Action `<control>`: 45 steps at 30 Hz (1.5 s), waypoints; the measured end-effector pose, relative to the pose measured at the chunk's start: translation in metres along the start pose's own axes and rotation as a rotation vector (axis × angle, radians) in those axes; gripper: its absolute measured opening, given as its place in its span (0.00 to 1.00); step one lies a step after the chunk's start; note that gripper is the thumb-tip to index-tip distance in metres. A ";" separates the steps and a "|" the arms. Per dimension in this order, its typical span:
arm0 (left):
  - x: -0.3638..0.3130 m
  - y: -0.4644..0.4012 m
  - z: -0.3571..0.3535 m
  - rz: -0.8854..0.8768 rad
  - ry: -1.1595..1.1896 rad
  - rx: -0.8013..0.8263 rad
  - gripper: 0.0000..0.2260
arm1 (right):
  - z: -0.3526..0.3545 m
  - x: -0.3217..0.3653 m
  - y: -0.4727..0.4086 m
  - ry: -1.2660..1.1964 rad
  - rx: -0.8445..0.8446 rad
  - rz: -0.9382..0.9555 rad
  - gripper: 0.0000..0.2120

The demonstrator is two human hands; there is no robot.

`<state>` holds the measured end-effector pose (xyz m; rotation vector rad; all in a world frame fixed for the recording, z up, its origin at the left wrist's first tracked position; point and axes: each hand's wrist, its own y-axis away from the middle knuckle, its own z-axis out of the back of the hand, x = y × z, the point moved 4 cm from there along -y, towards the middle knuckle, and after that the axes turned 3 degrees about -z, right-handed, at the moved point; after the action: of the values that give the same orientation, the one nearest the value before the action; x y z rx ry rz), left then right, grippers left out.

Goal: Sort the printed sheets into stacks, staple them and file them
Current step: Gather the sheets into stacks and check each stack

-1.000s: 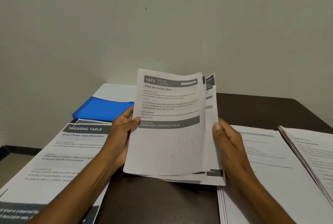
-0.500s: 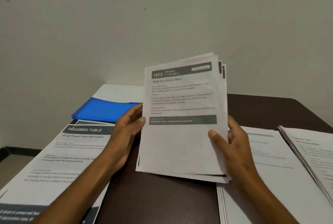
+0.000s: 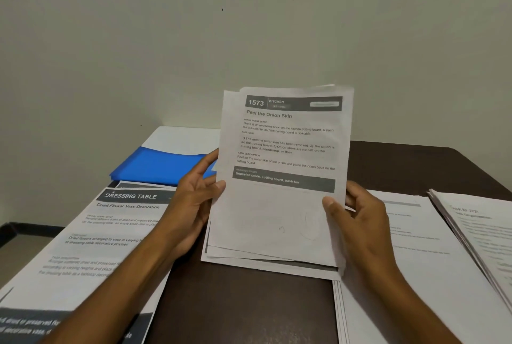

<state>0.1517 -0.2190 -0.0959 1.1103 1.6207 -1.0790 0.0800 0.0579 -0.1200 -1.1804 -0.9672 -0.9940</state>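
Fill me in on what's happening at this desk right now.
A person holds a bundle of printed sheets upright over the dark table, left hand and right hand gripping its sides. The top page reads "Peel the Onion Skin". Other paper stacks lie on both sides, and a blue folder sits behind the left one. No stapler shows.

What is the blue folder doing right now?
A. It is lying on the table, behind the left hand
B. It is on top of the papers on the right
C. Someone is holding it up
A. The blue folder lies flat on the table, past the left hand; both hands hold the papers, not the folder.
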 end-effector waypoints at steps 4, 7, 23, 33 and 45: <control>-0.001 0.002 -0.004 0.025 0.066 0.010 0.19 | 0.001 0.000 -0.001 -0.046 0.010 0.012 0.13; 0.001 0.003 -0.005 0.041 0.051 0.018 0.16 | -0.005 0.003 0.001 -0.140 0.074 -0.017 0.10; 0.004 -0.003 0.017 0.025 0.157 -0.161 0.15 | 0.081 0.011 -0.013 -0.193 -0.625 -0.100 0.10; 0.002 -0.002 0.012 0.024 0.201 -0.134 0.16 | 0.027 0.007 -0.011 -0.100 -0.137 -0.070 0.08; 0.008 -0.002 0.008 0.070 0.121 -0.133 0.16 | -0.005 0.012 0.000 -0.216 0.190 -0.048 0.20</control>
<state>0.1490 -0.2255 -0.1054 1.1536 1.7087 -0.8606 0.0833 0.0515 -0.1092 -1.1243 -1.2388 -0.8032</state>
